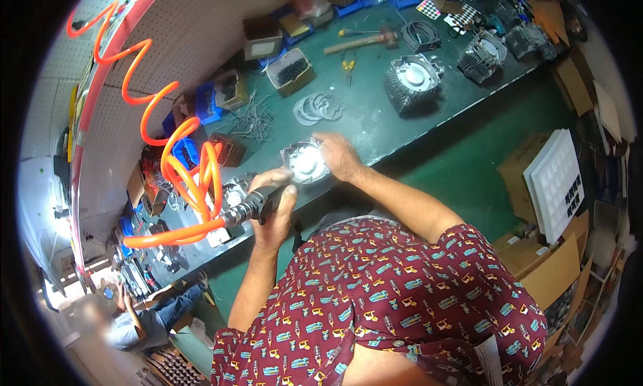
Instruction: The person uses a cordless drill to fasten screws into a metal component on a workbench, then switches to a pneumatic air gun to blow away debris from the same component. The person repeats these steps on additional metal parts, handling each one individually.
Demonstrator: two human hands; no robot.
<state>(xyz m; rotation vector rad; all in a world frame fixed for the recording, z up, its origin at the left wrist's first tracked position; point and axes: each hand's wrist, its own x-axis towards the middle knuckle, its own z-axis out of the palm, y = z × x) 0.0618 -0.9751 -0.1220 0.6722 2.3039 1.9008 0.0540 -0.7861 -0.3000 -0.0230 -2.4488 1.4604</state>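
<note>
My left hand [269, 218] is closed around a black air blow gun [253, 204], which an orange coiled hose [175, 235] feeds from the left. Its front end is close to a metal engine cylinder [307, 162] with a bright round middle, standing near the bench's front edge. My right hand [340, 157] grips that cylinder by its right side, fingers bent over the rim. Glare washes out the cylinder's top. Just beyond it lie several flat ring gaskets [319, 109].
Finned cylinders [411, 83] stand to the right on the green bench [375, 128]. A hammer [358, 43], yellow-handled pliers [348, 67], loose wires [253, 117] and a box of small dark parts [291, 71] lie farther back. Another person [144, 322] sits at lower left.
</note>
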